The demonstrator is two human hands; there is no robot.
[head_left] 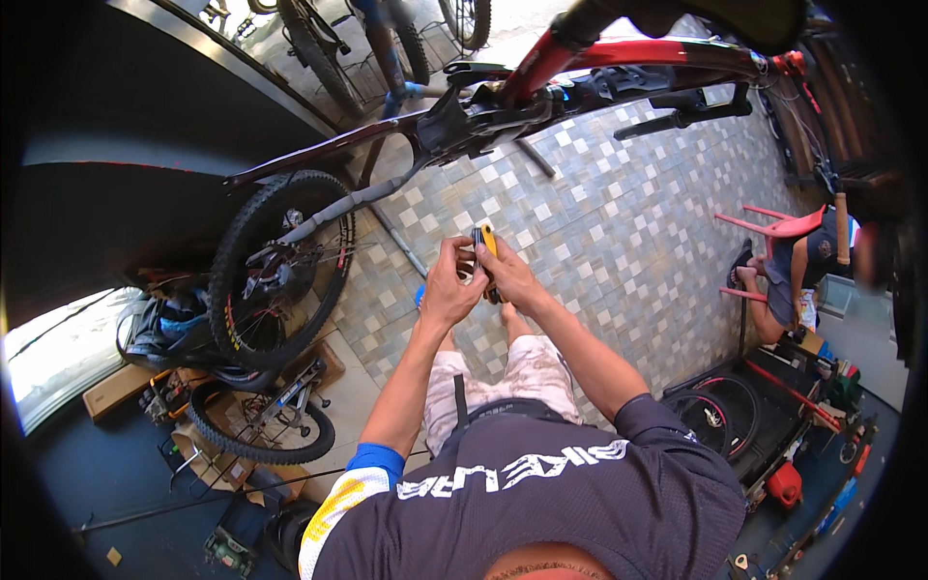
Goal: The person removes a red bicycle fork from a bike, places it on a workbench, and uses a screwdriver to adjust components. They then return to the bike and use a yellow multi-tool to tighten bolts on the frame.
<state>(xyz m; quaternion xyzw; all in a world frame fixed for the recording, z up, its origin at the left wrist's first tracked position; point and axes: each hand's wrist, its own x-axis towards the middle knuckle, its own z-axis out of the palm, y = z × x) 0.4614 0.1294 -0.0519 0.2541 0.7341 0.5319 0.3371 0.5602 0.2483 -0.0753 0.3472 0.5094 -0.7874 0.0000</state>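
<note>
Both grips meet at centre frame: the left hand (450,282) and right hand (509,275) pinch a small yellow-and-black tool (486,244) between them, above the tiled floor (619,232); a red-framed bicycle (541,82) hangs across the top, its rear wheel (280,266) at left

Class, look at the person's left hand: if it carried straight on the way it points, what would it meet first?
The left hand would probably first meet the yellow and black folding tool both hands hold; beyond, likely the bicycle frame, though depth is unclear.
</note>
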